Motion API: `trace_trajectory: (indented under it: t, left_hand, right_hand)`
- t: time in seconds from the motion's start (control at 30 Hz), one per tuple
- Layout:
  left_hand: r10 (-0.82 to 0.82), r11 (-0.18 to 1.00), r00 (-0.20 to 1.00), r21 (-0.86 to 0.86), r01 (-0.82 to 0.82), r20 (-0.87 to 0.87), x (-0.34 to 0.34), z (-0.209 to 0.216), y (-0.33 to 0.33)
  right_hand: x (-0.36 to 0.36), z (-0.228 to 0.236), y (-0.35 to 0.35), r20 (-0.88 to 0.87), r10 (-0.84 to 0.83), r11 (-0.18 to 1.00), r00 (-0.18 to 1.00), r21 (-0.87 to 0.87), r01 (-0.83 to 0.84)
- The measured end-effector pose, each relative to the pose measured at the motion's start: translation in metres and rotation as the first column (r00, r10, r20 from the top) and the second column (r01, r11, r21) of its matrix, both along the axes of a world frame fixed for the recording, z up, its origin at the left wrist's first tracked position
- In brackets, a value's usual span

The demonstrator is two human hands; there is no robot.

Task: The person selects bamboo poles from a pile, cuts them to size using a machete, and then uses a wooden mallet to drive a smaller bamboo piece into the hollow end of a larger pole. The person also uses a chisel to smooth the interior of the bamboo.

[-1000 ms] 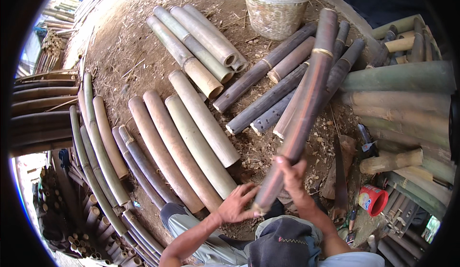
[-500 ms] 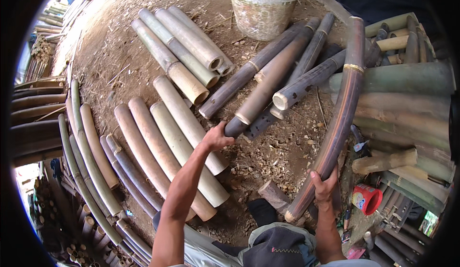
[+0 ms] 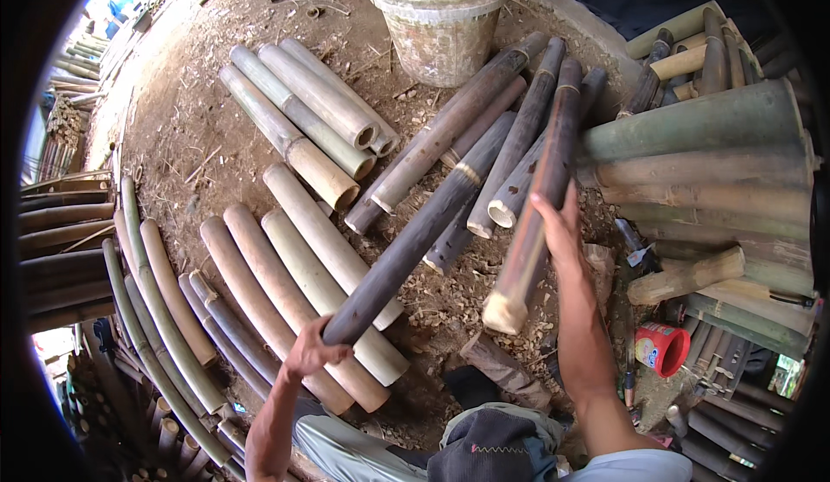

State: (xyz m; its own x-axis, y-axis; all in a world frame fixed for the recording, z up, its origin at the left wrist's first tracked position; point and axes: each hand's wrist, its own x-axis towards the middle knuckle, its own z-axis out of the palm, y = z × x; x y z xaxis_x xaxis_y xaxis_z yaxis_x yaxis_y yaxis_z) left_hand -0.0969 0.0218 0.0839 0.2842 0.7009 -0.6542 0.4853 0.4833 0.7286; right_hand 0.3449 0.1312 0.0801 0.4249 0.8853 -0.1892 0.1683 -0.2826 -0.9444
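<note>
Left hand (image 3: 313,351) grips a dark pole's (image 3: 415,240) near end; right hand (image 3: 558,231) seems curled round a brown pole (image 3: 536,205).

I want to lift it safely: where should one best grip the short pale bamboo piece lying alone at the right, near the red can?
Probably around the middle of the short pale bamboo piece, coming from above: it lies nearly flat, its upper side is free, and the stacked green poles crowd its far side.

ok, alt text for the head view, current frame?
Seen from above, a person's left hand grips the near end of a dark bamboo pole while the right hand holds a brown bamboo pole. Cut bamboo lies around on dirt ground, with a bucket beyond.
</note>
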Motion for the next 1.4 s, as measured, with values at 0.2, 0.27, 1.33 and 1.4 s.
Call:
trace_trajectory:
  t: [0.2,0.27,1.33,1.4]
  left_hand:
    - [0.142,0.983,0.983,-0.097,-0.153,-0.115,-0.037,0.017,-0.11]
    - [0.236,0.97,0.964,-0.022,-0.24,-0.124,-0.045,0.023,-0.15]
    - [0.772,0.433,0.136,-0.357,-0.828,0.621,-0.05,0.017,-0.34]
    - [0.772,0.419,0.08,-0.41,-0.81,0.631,-0.045,0.012,-0.327]
  right_hand:
    - [-0.028,-0.019,0.058,0.427,-0.017,0.999,0.904,-0.032,0.034]
    - [-0.047,-0.012,0.053,0.182,-0.058,0.977,0.982,0.214,0.018]
    - [-0.036,0.04,-0.373,-0.425,-0.05,0.896,0.904,-0.419,-0.147]
    - [-0.018,0.03,-0.438,-0.24,0.042,0.889,0.97,-0.434,-0.146]
